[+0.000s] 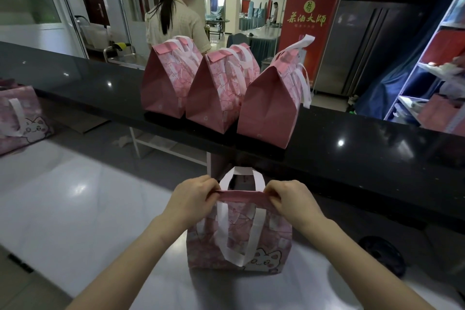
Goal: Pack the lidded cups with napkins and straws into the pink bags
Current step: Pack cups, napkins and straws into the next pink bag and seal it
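1. At lower centre of the frame, a pink bag (239,241) stood on the steel worktop (75,204).
2. Left hand (193,196) and right hand (289,199) pinched its folded top edge.
3. Three closed bags (214,93) stood on the black counter (377,148), mid-frame.

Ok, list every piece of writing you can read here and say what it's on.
"茶酒大師": large gold characters on the red banner.
Smaller line under them on the banner: too small to read.
Strip label at the top of the grey cabinet: blurred, unreadable.
Front of the near pink bag: a cartoon cat and patterns, no readable words.
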`<state>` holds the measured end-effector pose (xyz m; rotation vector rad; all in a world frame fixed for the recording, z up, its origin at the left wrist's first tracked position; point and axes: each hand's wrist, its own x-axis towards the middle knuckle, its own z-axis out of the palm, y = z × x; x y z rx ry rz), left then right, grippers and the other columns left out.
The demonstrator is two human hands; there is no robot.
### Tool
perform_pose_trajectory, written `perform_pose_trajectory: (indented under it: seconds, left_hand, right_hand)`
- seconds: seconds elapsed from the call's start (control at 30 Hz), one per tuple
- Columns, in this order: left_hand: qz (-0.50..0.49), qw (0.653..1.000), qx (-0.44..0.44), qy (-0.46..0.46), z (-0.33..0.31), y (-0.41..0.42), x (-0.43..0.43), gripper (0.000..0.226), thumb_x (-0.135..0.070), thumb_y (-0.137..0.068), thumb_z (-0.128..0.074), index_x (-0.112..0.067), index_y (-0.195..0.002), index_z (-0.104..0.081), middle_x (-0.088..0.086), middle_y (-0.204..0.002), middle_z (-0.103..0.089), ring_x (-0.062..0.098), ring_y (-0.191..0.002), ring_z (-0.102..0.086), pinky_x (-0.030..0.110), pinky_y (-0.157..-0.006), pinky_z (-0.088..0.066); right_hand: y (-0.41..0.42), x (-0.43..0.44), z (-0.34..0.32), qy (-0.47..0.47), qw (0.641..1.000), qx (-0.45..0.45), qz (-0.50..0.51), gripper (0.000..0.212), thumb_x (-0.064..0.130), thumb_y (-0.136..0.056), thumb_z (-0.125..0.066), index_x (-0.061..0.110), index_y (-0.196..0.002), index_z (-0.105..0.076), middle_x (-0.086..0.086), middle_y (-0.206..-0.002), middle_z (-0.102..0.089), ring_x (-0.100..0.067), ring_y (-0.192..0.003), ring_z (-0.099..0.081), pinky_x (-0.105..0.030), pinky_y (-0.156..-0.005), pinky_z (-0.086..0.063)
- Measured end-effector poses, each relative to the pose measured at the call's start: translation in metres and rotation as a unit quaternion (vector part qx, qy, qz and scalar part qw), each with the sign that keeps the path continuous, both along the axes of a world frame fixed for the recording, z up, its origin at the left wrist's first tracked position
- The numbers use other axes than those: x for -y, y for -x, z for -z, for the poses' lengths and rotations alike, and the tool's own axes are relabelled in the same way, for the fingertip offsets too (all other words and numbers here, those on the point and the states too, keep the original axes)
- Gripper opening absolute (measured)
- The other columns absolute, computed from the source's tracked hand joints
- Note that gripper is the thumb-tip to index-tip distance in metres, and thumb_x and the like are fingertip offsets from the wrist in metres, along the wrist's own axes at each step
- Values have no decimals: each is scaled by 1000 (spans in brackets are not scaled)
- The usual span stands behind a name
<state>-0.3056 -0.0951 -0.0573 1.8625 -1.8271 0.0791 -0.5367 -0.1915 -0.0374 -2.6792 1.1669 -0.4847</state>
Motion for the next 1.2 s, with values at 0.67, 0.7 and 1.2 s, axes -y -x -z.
perform_pose_trajectory:
  seconds: [0.67, 0.7, 1.2]
  left_hand:
    - [62, 998, 15, 16, -6, 7, 13, 14, -33, -83, -70, -23, -92, -71, -9, -86, -64, 12, -82, -58, 23, -65, -39]
    - [58, 998, 13, 9, -6, -4, 9, 16, -34, -83, -71, -22, -94, -72, -8, -87, -65, 13, -83, -59, 25, -68, -43]
    - [-121, 991, 10, 60, 5, -39, -60, 7, -24, -75, -81, -22, -73, -74, -9, -63, -65, 16, -60, -55, 26, -58, -43]
  right_hand:
    - [-9, 8, -7, -66, 997, 0, -44, 20, 21, -85, -69, 22, -104, -72, 6, -99, -69, -10, -93, -62, -28, -84, -50]
    - [3, 14, -10, -74, 997, -13, -35, 22, 21, -83, -71, 24, -106, -72, 8, -100, -69, -8, -93, -61, -26, -86, -50]
    - [-9, 22, 0, -15, 998, 65, -8, 18, 11, -86, -66, 20, -99, -73, 4, -95, -72, -14, -91, -65, -31, -83, -53]
